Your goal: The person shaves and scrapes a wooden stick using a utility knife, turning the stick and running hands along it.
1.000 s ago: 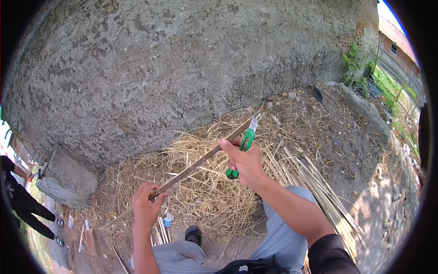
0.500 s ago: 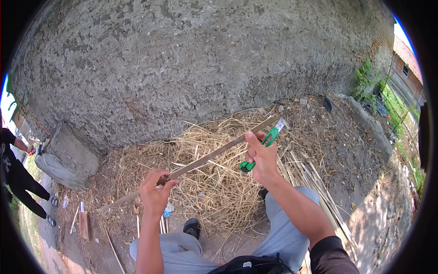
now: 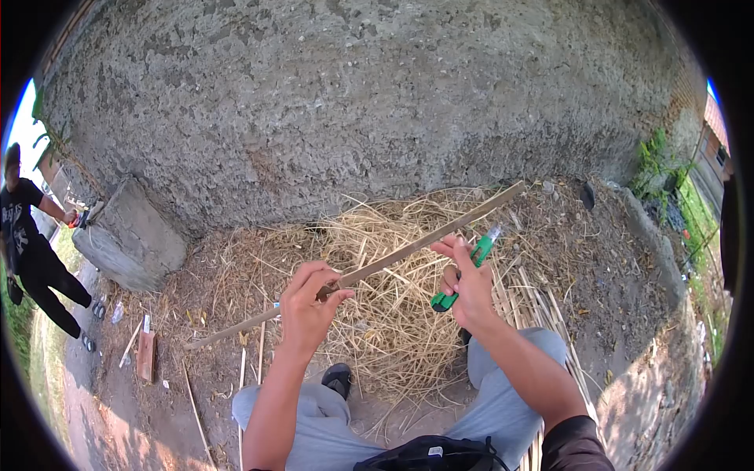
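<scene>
Rough grey wall (image 3: 377, 94) far; left hand (image 3: 306, 312) pinches flat brown strip (image 3: 408, 248), right hand (image 3: 472, 292) grips green plastic cutter (image 3: 482, 250), which slackening could drop.

Black sleeve (image 3: 577, 446), light grey trousers (image 3: 334, 439), dark shoe (image 3: 338, 380), white label (image 3: 435, 452)

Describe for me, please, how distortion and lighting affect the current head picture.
In the head view: fisheye distortion within a black surround, the person at left appearing tilted; shade over the left hand, right hand and wooden strip; sun patches on the ground at lower right and lower left; sky at left nearly white.
</scene>
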`<state>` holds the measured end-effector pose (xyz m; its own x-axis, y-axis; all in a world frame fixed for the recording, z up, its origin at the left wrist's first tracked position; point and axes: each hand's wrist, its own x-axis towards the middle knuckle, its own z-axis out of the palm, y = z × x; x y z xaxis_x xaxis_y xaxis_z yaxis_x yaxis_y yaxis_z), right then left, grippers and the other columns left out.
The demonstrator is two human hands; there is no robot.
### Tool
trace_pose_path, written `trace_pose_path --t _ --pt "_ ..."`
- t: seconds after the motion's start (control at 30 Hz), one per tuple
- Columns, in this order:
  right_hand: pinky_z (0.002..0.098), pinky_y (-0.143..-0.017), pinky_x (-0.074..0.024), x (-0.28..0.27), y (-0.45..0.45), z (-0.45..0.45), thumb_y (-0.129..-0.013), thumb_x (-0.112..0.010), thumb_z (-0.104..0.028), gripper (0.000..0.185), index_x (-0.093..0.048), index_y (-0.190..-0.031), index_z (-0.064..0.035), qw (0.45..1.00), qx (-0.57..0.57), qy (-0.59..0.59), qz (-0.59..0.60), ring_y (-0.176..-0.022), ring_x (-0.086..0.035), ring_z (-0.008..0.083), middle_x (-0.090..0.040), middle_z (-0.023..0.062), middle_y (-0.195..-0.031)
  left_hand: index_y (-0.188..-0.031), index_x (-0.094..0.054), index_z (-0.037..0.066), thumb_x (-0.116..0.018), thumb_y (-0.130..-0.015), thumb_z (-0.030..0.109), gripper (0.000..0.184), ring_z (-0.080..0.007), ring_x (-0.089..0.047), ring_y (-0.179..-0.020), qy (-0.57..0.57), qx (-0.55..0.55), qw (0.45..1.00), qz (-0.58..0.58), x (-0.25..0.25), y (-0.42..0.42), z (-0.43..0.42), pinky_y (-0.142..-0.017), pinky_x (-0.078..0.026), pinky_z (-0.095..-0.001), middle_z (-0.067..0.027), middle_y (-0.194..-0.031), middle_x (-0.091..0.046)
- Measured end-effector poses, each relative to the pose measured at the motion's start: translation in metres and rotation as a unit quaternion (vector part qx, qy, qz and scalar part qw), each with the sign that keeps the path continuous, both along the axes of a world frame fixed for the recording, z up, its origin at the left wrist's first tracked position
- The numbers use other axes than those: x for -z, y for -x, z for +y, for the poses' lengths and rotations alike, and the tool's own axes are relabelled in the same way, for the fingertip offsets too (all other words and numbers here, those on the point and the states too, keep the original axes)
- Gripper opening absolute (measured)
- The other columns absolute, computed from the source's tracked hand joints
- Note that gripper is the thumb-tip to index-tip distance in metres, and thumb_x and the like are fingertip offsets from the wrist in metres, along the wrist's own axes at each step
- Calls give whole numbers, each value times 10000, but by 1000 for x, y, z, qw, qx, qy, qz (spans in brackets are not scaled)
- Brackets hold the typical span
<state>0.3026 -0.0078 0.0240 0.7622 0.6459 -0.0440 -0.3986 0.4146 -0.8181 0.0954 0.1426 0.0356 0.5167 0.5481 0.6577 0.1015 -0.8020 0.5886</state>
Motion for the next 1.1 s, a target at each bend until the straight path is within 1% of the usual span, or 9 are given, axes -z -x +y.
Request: trace_pose_path --t 0.1,0.27,0.53,0.6,0.7,0.83,0.9,1.03,1.1 --pt "214 -445 -351 3 31 2 -958 -637 -229 347 -559 -1176 29 997 -73 -14 -3 -502 -402 22 -675 145 -1129 -901 -659 -5 -838 -666 -10 296 -177 -654 -784 31 9 999 34 0 -2 -7 -600 -568 -283 -97 -1108 -574" --pt "201 -440 -345 18 53 7 -861 -750 -116 448 -528 -1221 34 989 -133 37 58 -524 -448 7 -668 117 -1162 -915 -665 3 -825 -663 -31 300 -186 -660 -782 -11 18 999 50 2 -9 -18 -596 -566 -295 -104 -1130 -571" --pt "227 -451 -338 20 62 12 -883 -733 -144 298 -607 -1109 2 987 -134 28 87 -499 -399 27 -649 12 -815 -906 -680 28 -831 -660 -8 291 -184 -662 -725 -92 45 992 72 14 -23 -29 -607 -546 -303 -107 -1160 -584" --pt "235 -451 -326 19 58 10 -900 -716 -155 189 -651 -1006 -12 990 -125 31 55 -494 -376 35 -582 -14 -713 -959 -675 39 -846 -669 48 337 -183 -661 -759 -8 92 996 15 15 -27 -27 -627 -538 -283 -107 -1156 -599" --pt "237 -452 -316 19 48 13 -901 -716 -160 172 -663 -969 -12 994 -94 18 48 -499 -368 41 -566 -16 -684 -1039 -661 45 -865 -666 111 430 -186 -660 -821 46 75 996 25 4 -28 -31 -657 -540 -294 -113 -1170 -605" --pt "232 -456 -317 18 37 9 -901 -716 -164 185 -659 -979 -6 995 -92 13 37 -500 -367 38 -541 -22 -667 -1112 -636 39 -864 -677 170 508 -195 -650 -882 5 68 993 92 6 -18 -21 -679 -544 -325 -140 -1186 -608" --pt "221 -446 -332 17 34 8 -953 -640 -169 149 -623 -996 -27 992 -122 2 29 -480 -347 28 -684 107 -992 -1082 -654 21 -832 -726 202 437 -219 -670 -822 -14 64 986 156 3 -15 -18 -684 -540 -345 -142 -1038 -675" --pt "221 -442 -327 19 25 8 -973 -605 -185 170 -612 -1039 -29 990 -139 -15 24 -473 -329 33 -675 112 -1046 -1047 -660 27 -770 -794 270 368 -293 -665 -729 157 83 943 282 1 -10 -18 -638 -520 -378 -108 -845 -686" --pt "218 -440 -325 15 25 8 -981 -593 -222 217 -600 -1087 -33 991 -127 28 26 -472 -325 35 -665 115 -1110 -983 -681 58 -770 -788 251 289 -280 -645 -606 -54 50 992 101 19 -13 -20 -549 -490 -364 -49 -727 -668"
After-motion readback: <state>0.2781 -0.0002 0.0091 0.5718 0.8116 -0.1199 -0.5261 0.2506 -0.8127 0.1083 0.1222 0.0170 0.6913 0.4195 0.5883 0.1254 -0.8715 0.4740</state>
